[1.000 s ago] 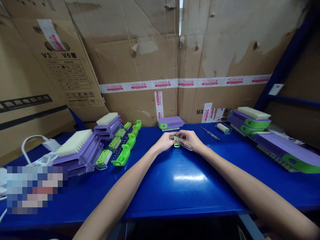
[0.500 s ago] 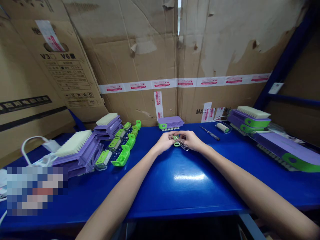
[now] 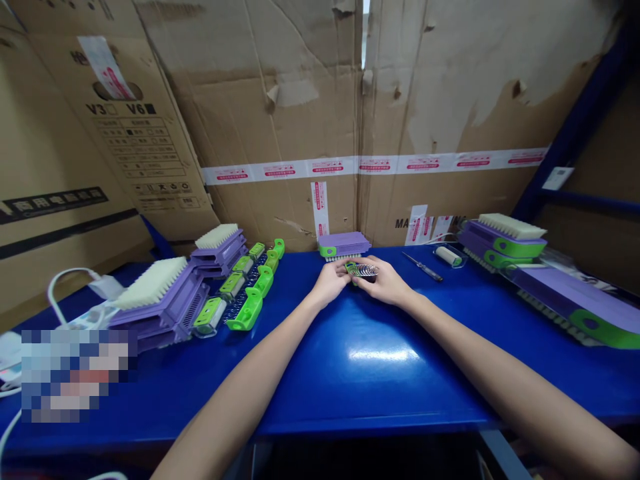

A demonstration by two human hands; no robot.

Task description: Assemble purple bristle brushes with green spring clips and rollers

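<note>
At the middle of the blue table, my left hand [image 3: 331, 283] is closed on a small green plastic part [image 3: 350, 267], partly hidden by fingers. My right hand [image 3: 384, 281] meets it from the other side, its fingers closed around a metal coil spring [image 3: 365, 270]. One end of the spring touches the green part; the other points toward my right palm. Just behind both hands lies a purple and green brush [image 3: 345, 244], bristles down. Right of my right hand rests a screwdriver [image 3: 423, 267].
Green end pieces [image 3: 246, 312], several springs [image 3: 239, 300] and green-and-white blocks [image 3: 210, 313] form rows at left. Purple brushes with white bristles [image 3: 155, 283] are stacked beside them. More brushes [image 3: 505, 241] and a white roller-like piece [image 3: 449, 256] lie at right. Cardboard [image 3: 280, 133] walls the back.
The spring has swung up from hanging toward the table to lying nearly level, between my right fingers. Both hands stay close together at the same spot.
</note>
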